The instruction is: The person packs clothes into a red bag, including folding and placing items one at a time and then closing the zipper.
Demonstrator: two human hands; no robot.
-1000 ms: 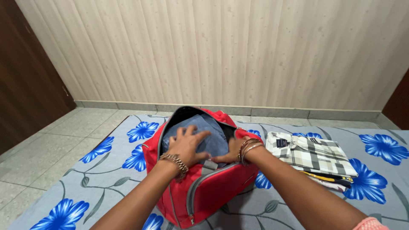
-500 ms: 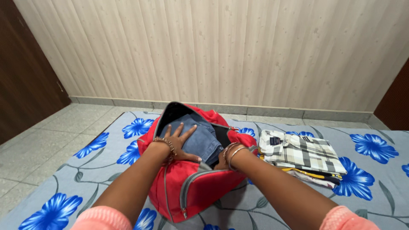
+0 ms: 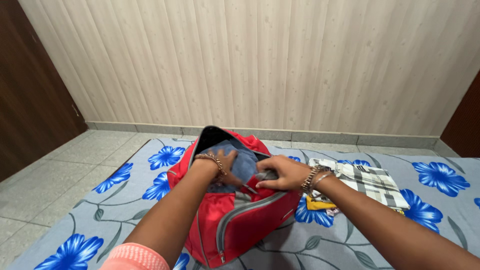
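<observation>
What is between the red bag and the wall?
In the head view, a strip of flowered mat, then grey floor tiles, lies between the red bag and the wall.

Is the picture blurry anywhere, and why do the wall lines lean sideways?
Head view: even, soft indoor light, no glare; the red bag and blue-flower sheet look sharp. The wall panel lines fan outward toward the edges, a wide-lens stretch. The left hand and right hand are slightly soft; the near arms bulge large at the bottom.
</observation>
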